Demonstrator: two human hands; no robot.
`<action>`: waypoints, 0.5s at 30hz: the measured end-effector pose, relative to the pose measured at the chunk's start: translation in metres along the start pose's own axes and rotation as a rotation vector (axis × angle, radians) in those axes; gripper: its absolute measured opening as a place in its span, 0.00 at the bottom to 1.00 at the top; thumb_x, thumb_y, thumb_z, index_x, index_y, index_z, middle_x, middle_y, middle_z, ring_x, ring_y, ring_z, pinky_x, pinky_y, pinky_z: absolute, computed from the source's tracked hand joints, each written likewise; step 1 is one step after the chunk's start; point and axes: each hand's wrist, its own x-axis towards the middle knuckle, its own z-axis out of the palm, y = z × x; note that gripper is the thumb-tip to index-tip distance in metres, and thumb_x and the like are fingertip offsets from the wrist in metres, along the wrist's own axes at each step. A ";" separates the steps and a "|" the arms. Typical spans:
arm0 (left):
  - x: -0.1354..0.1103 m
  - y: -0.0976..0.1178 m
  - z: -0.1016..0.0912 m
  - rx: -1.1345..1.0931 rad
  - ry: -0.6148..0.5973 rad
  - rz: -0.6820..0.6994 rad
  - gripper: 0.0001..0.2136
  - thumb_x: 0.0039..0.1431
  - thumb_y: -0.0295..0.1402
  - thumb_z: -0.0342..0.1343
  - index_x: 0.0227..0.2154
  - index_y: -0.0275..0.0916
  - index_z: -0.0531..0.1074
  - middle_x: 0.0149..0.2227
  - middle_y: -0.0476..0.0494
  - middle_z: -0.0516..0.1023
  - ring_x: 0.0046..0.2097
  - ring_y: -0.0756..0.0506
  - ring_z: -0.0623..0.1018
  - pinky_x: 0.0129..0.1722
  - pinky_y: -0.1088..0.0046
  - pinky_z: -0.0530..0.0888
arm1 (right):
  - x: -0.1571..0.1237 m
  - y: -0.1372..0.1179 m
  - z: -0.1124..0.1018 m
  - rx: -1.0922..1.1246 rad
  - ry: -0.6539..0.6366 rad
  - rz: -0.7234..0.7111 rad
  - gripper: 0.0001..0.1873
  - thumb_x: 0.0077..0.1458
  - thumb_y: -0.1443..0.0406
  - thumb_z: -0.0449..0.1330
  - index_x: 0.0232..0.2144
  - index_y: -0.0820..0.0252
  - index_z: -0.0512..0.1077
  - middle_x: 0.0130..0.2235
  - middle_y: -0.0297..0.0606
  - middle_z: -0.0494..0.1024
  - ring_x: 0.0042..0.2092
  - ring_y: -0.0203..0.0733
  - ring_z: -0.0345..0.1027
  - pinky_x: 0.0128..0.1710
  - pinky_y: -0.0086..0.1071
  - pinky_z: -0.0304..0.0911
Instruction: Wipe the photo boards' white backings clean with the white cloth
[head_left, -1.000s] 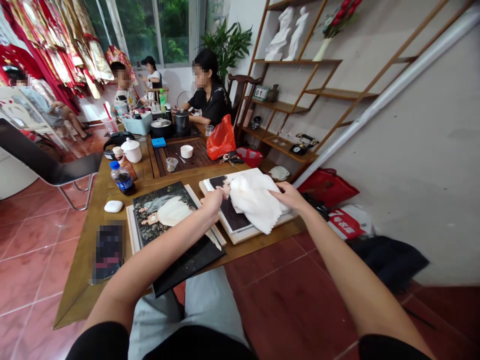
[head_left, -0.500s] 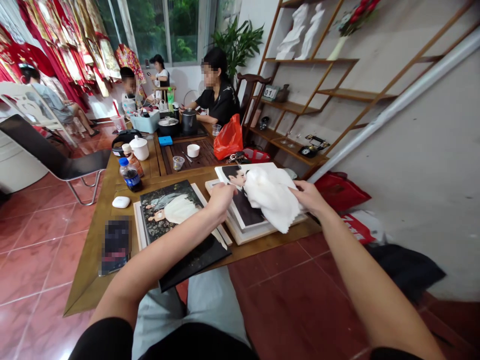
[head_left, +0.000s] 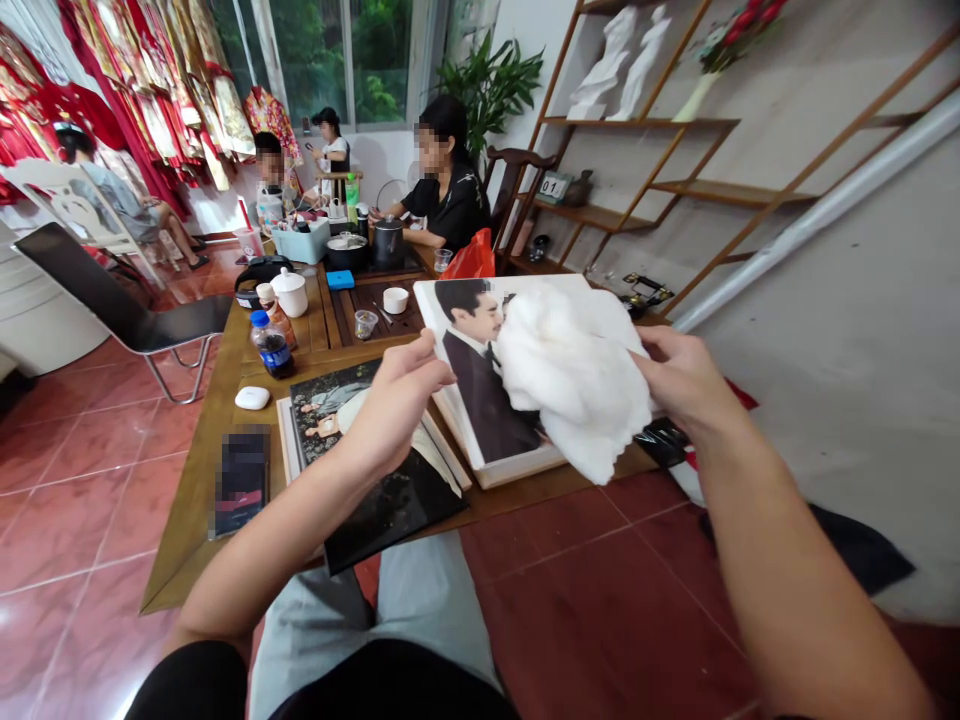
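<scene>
Left hand (head_left: 394, 400) fingers clamp the portrait panel (head_left: 480, 405) at its left edge; right hand (head_left: 686, 385) fingers pinch a white cloth (head_left: 574, 385) against its right edge.

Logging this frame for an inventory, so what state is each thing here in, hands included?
left hand, gripping the photo panel's left edge.
right hand, pinching the white cloth against the panel's right edge.
photo panel, held tilted up toward the camera.
white cloth, crumpled, draped over the panel.
dark photo print, flat on the table, overhanging its near edge.
cola bottle, upright, capped.
phone, lying flat.
</scene>
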 end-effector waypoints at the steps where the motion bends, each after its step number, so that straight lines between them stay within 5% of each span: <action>1: -0.008 0.008 -0.008 0.022 -0.056 0.042 0.11 0.45 0.23 0.56 0.33 0.36 0.78 0.44 0.41 0.80 0.54 0.36 0.74 0.52 0.62 0.70 | -0.002 -0.010 0.003 0.001 -0.011 -0.011 0.26 0.47 0.41 0.64 0.35 0.55 0.78 0.35 0.42 0.74 0.39 0.50 0.67 0.42 0.45 0.65; 3: -0.025 0.020 -0.024 0.048 -0.049 0.066 0.12 0.46 0.24 0.55 0.34 0.36 0.79 0.45 0.41 0.80 0.56 0.35 0.74 0.52 0.62 0.72 | -0.008 -0.030 0.010 0.004 -0.054 -0.033 0.27 0.47 0.40 0.64 0.35 0.54 0.79 0.36 0.43 0.75 0.39 0.51 0.68 0.42 0.46 0.65; 7: -0.060 0.032 -0.060 0.039 0.152 0.030 0.14 0.43 0.25 0.57 0.35 0.37 0.81 0.44 0.42 0.81 0.58 0.35 0.74 0.52 0.63 0.74 | -0.022 -0.067 0.036 0.007 -0.200 -0.073 0.27 0.47 0.40 0.64 0.34 0.56 0.80 0.37 0.46 0.78 0.40 0.54 0.71 0.42 0.47 0.66; 11: -0.086 0.030 -0.095 0.034 0.344 -0.004 0.11 0.41 0.27 0.58 0.31 0.37 0.81 0.46 0.41 0.81 0.57 0.34 0.74 0.50 0.64 0.76 | -0.040 -0.094 0.072 0.023 -0.376 -0.092 0.27 0.48 0.41 0.63 0.31 0.59 0.80 0.34 0.44 0.81 0.38 0.53 0.72 0.39 0.41 0.66; 15: -0.096 0.018 -0.127 -0.004 0.400 -0.070 0.12 0.39 0.31 0.59 0.30 0.35 0.81 0.49 0.39 0.81 0.56 0.35 0.75 0.45 0.68 0.76 | -0.056 -0.102 0.108 -0.034 -0.533 -0.063 0.29 0.51 0.40 0.59 0.26 0.60 0.78 0.30 0.41 0.81 0.34 0.51 0.72 0.32 0.36 0.62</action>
